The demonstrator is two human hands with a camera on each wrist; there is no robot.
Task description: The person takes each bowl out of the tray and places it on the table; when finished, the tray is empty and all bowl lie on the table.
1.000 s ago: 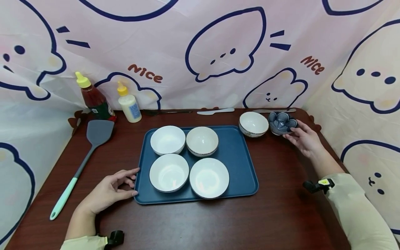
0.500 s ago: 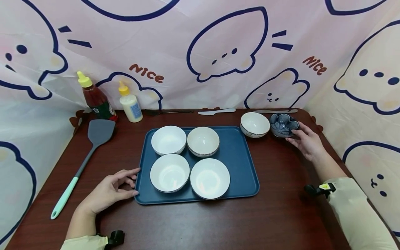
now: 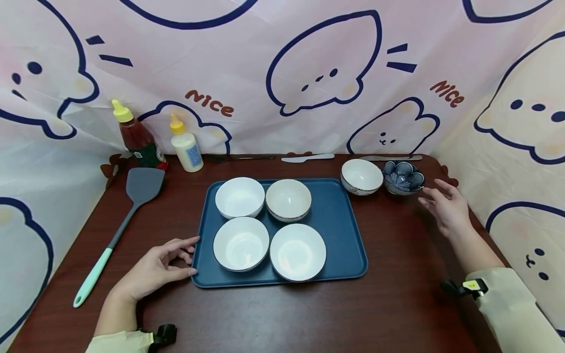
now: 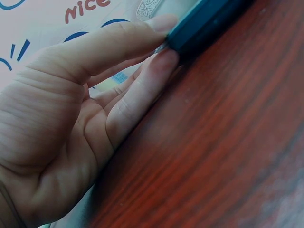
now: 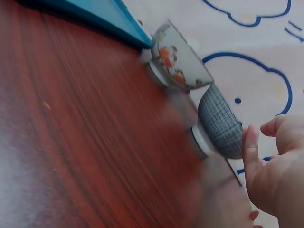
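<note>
My left hand touches the left edge of a dark blue tray with its thumb and fingertips; the left wrist view shows them against the tray's rim. Several white bowls stand close together on the tray's left and middle. At the back right, my right hand is beside a blue-grey patterned bowl, its fingers loose and holding nothing. Fingertips lie close to that bowl's side in the right wrist view; whether they touch it I cannot tell. A white bowl with a floral outside stands left of the patterned bowl.
A grey spatula with a mint handle lies at the left. A red sauce bottle and a white bottle with a yellow cap stand behind it. Knives lie along the table's back edge, before a printed cloth.
My right hand has let go of the blue-grey patterned bowl and drawn back to the right. My left hand stays at the tray's edge. The view has shifted slightly.
</note>
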